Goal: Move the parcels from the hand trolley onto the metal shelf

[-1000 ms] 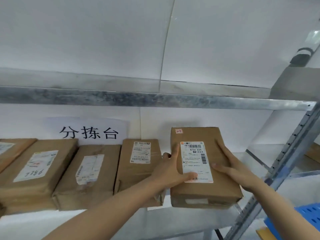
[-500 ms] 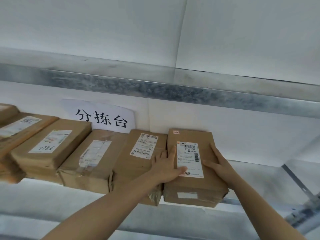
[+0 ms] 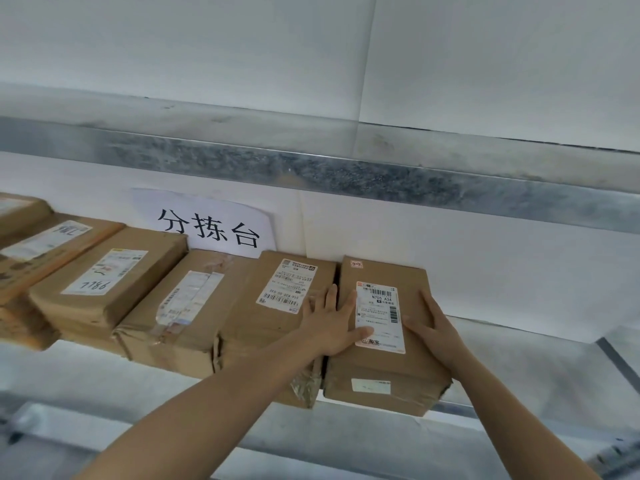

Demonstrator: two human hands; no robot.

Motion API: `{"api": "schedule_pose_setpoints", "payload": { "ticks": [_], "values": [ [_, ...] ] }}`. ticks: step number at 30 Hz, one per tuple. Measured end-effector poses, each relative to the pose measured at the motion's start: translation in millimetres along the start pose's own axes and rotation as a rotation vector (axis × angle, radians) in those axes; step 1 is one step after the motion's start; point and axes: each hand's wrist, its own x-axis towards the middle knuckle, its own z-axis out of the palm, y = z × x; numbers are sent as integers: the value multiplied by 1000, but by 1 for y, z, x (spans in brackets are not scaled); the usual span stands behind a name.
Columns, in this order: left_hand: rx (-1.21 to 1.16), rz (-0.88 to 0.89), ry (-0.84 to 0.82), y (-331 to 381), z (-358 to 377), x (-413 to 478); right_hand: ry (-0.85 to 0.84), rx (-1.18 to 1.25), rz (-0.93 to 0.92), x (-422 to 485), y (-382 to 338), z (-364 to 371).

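A brown parcel (image 3: 412, 368) with a white barcode label lies on the metal shelf (image 3: 519, 382), at the right end of a row of parcels. My left hand (image 3: 332, 323) rests flat on its left top edge, partly over the neighbouring parcel (image 3: 273, 327). My right hand (image 3: 433, 327) presses on the parcel's right top side. Both hands touch it with fingers spread. The parcel sits flush against its left neighbour. The hand trolley is out of view.
Several more brown parcels (image 3: 104, 289) line the shelf to the left. A paper sign (image 3: 207, 226) with printed characters hangs on the white back wall. An upper shelf beam (image 3: 346, 174) runs overhead. Bare shelf surface lies to the right.
The parcel has been pushed back and left until it sits against its neighbour. The view has swung left and up, so the shelf upright and blue crate at right are gone.
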Motion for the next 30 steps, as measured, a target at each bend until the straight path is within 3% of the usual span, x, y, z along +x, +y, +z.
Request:
{"api": "schedule_pose_setpoints", "payload": {
  "ticks": [9,13,21,30],
  "values": [
    [27,53,35,-3,-3,-9,-21,-500,33,1,-1,-8],
    [-87,71,47,-11,-10,-18,5,-622,10,-4,-8,-9],
    [-216,20,178,-58,-23,-51,40,-552,-280,-12,-68,18],
    [-349,-115,400,-160,-34,-118,-209,-441,-523,-35,-154,130]
  ]
}}
